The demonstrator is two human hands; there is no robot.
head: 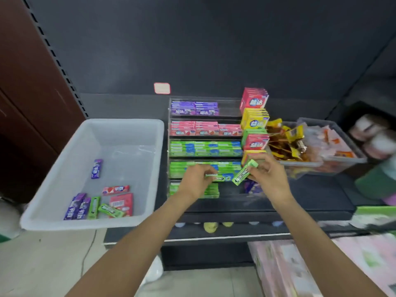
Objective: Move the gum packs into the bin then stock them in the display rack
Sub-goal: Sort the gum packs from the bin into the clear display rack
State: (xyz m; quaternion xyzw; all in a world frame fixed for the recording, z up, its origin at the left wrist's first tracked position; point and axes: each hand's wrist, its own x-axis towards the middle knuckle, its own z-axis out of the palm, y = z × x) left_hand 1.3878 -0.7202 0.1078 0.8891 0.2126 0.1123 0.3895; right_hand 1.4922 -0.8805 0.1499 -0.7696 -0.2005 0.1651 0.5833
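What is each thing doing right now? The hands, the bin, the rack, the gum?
left hand: pinching a green mint pack at the rack
right hand: holding a tilted green gum pack
white bin: a few loose packs inside
display rack: tiers mostly filled, top tier part empty

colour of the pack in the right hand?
Light green with white lettering: gum pack pinched by the right hand, head view.

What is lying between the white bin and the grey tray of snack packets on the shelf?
In the head view, the clear display rack of gum packs stands between the white bin and the grey tray.
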